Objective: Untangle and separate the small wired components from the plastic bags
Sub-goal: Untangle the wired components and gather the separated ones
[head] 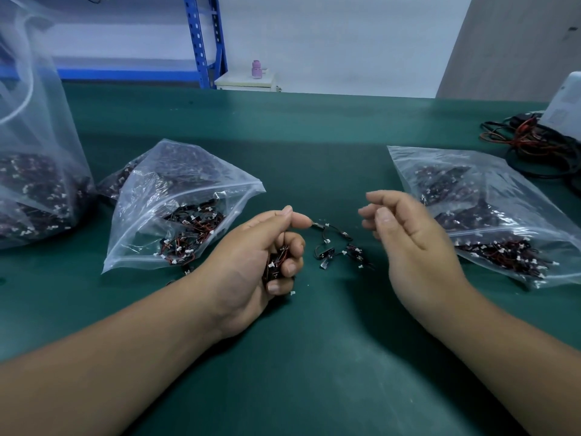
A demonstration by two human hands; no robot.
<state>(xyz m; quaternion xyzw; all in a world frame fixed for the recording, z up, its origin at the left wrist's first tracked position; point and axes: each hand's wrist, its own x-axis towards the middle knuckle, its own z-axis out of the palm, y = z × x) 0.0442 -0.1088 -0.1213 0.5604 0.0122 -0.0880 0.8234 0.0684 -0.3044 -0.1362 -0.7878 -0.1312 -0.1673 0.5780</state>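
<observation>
Head view. Dark green counter (314, 136), matte, faintly scuffed, far edge running straight below a pale wall. Near the middle, left hand (261, 256), lower fingers curled round a clump of wired parts (274, 266): thin black and red leads, tiny white plugs. Thumb and forefinger pinching one lead end, a strand trailing right to a small loose tangle (341, 248) lying on the counter between the hands. Just right of it, right hand (405, 234), raised, fingers loosely bent, holding nothing, fingertips slightly blurred. Just left of the left hand, crinkled clear zip bag (163, 196), mouth gaping, more parts inside, a few spilling at its near corner. Just right of the right hand, flatter second zip bag (490, 196). At the left edge, tall soft bag (34, 127), heaped dark at its bottom. By the right edge, coiled black and red cables (534, 143) beside a white casing (566, 99). Open green surface along the near edge under both forearms, and between the bags toward the far edge.
</observation>
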